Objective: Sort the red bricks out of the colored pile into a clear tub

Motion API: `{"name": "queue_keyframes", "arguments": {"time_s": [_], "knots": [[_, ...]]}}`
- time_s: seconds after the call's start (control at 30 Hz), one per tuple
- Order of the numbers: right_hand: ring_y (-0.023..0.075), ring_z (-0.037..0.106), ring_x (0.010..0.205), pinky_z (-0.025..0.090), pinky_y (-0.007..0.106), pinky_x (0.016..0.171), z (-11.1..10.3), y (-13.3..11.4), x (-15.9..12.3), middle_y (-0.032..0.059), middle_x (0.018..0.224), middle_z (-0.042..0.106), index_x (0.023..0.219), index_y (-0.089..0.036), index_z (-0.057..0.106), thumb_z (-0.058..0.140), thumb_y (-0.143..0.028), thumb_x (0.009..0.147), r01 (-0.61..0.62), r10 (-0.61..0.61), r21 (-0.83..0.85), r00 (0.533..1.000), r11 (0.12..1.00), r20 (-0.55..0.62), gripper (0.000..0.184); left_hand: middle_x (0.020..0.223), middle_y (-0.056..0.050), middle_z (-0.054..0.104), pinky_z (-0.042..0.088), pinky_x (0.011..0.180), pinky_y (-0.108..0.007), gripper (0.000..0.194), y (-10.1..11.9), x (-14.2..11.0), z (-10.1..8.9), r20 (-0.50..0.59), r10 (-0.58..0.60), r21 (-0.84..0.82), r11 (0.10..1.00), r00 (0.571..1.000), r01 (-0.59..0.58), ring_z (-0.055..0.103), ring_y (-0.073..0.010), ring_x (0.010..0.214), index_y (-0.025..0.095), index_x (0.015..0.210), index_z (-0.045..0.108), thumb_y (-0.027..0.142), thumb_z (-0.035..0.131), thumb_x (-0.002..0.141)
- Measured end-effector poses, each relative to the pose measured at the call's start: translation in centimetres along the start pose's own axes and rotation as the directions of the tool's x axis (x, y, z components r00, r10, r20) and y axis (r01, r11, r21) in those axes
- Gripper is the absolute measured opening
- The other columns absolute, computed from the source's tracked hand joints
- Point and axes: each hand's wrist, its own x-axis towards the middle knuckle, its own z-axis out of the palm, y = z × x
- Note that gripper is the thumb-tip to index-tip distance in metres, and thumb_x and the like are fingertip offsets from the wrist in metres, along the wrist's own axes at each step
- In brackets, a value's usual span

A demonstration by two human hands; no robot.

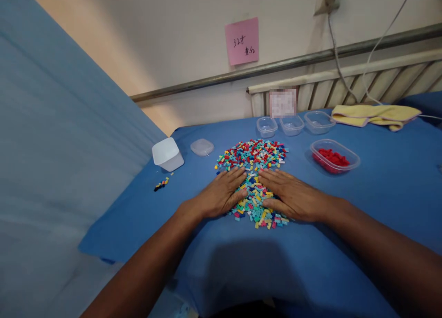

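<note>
A spread-out pile of small colourful plastic building bricks (253, 153) lies on a blue-covered table (145, 226). My left hand (224, 191) rests flat on the pile's left side, fingers stretched out. On the opposite side, my right hand (292, 193) lies palm down over the bricks, its fingers also extended. Between the two hands runs a strip of mixed bricks, mostly turquoise and yellow. Whatever lies under the palms is hidden. To the right of the pile stands a clear plastic container (350, 164) holding red bricks (331, 158).
At the left, a white tub (168, 154) lies tipped near a few loose bricks (162, 184) and a clear lid (202, 147). Clear containers (267, 127) line the back beside a yellow cloth (369, 114). Behind are a radiator (386, 74) and hanging cables; a blue curtain (62, 124) borders the left.
</note>
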Motion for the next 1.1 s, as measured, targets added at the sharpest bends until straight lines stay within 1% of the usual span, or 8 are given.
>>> {"name": "queue_keyframes", "arguments": {"time_s": [0.3, 0.5, 0.7, 0.77, 0.83, 0.9, 1.0, 1.1], "knots": [[0.0373, 0.031, 0.17, 0.028, 0.057, 0.139, 0.8, -2.4, -0.6, 0.0173, 0.182, 0.033, 0.176, -0.017, 0.041, 0.046, -0.083, 0.105, 0.09, -0.089, -0.018, 0.995, 0.996, 0.034, 0.097, 0.187, -0.008, 0.014, 0.012, 0.145, -0.053, 0.088, 0.3, -2.3, 1.7, -0.045, 0.039, -0.011, 0.999, 0.998, -0.039, 0.009, -0.0267, 0.175, 0.019, 0.179, 0.022, 0.074, 0.031, 0.111], [0.0379, 0.031, 0.17, 0.025, 0.056, 0.14, 1.7, -3.2, -0.2, 0.0189, 0.182, 0.034, 0.177, -0.014, 0.039, 0.046, -0.084, 0.105, 0.127, -0.128, -0.06, 0.992, 0.99, -0.005, 0.101, 0.186, -0.008, 0.018, 0.019, 0.144, -0.058, 0.086, 0.6, -3.8, 2.9, -0.104, 0.063, 0.001, 0.998, 0.993, -0.063, 0.014, -0.0278, 0.175, 0.023, 0.179, 0.024, 0.073, 0.039, 0.11], [0.0375, 0.036, 0.168, 0.029, 0.058, 0.138, 2.2, -3.6, 0.3, 0.0198, 0.18, 0.039, 0.175, -0.014, 0.043, 0.046, -0.08, 0.107, 0.156, -0.16, -0.075, 0.986, 0.985, -0.048, 0.095, 0.186, -0.006, 0.021, 0.016, 0.145, -0.053, 0.079, 1.1, -4.1, 2.4, -0.125, 0.07, -0.063, 0.995, 0.99, -0.079, 0.018, -0.0237, 0.174, 0.025, 0.178, 0.029, 0.069, 0.036, 0.112], [0.0363, 0.038, 0.167, 0.03, 0.058, 0.138, 2.0, -3.3, 0.3, 0.0179, 0.179, 0.041, 0.173, -0.016, 0.046, 0.045, -0.078, 0.109, 0.175, -0.179, -0.067, 0.981, 0.982, -0.072, 0.089, 0.185, -0.006, 0.025, 0.016, 0.145, -0.05, 0.076, 0.1, -3.3, 1.9, -0.195, -0.035, -0.066, 0.998, 0.98, 0.023, 0.022, -0.0229, 0.173, 0.025, 0.174, 0.038, 0.07, 0.031, 0.113], [0.035, 0.038, 0.167, 0.031, 0.058, 0.138, 1.7, -2.9, 0.3, 0.0161, 0.179, 0.042, 0.172, -0.018, 0.049, 0.045, -0.074, 0.111, 0.168, -0.174, -0.065, 0.978, 0.984, -0.113, 0.083, 0.184, -0.012, 0.027, 0.017, 0.144, -0.049, 0.084, -1.5, -2.2, 1.6, -0.3, -0.231, -0.09, 0.973, 0.925, 0.213, 0.023, -0.0256, 0.173, 0.018, 0.172, 0.042, 0.073, 0.024, 0.112], [0.0345, 0.037, 0.168, 0.03, 0.059, 0.138, 1.4, -2.2, 0.2, 0.0155, 0.18, 0.041, 0.172, -0.019, 0.048, 0.044, -0.071, 0.112, 0.102, -0.113, -0.075, 0.98, 0.992, -0.166, 0.08, 0.184, -0.023, 0.019, 0.016, 0.143, -0.055, 0.095, -3.3, -1.0, 1.6, -0.334, -0.351, -0.121, 0.936, 0.875, 0.33, 0.017, -0.0328, 0.174, 0.004, 0.174, 0.032, 0.073, 0.016, 0.111], [0.0356, 0.036, 0.168, 0.031, 0.06, 0.138, 1.2, -1.0, 0.0, 0.0177, 0.179, 0.041, 0.172, -0.015, 0.049, 0.041, -0.071, 0.113, -0.052, 0.035, -0.085, 0.981, 0.995, -0.193, 0.081, 0.181, -0.029, 0.021, 0.02, 0.142, -0.058, 0.101, -4.7, 0.0, 1.9, -0.292, -0.388, -0.14, 0.922, 0.874, 0.362, 0.019, -0.0373, 0.172, -0.003, 0.173, 0.027, 0.075, 0.014, 0.11], [0.0352, 0.042, 0.165, 0.035, 0.059, 0.136, 1.5, -0.2, -0.4, 0.0176, 0.176, 0.046, 0.17, -0.016, 0.051, 0.038, -0.072, 0.113, -0.075, 0.066, -0.061, 0.988, 0.995, -0.137, 0.081, 0.182, -0.024, 0.025, 0.025, 0.142, -0.051, 0.099, -4.0, -0.4, 2.2, -0.241, -0.325, -0.129, 0.945, 0.915, 0.301, 0.025, -0.0326, 0.172, 0.005, 0.174, 0.03, 0.079, 0.019, 0.108]]}}
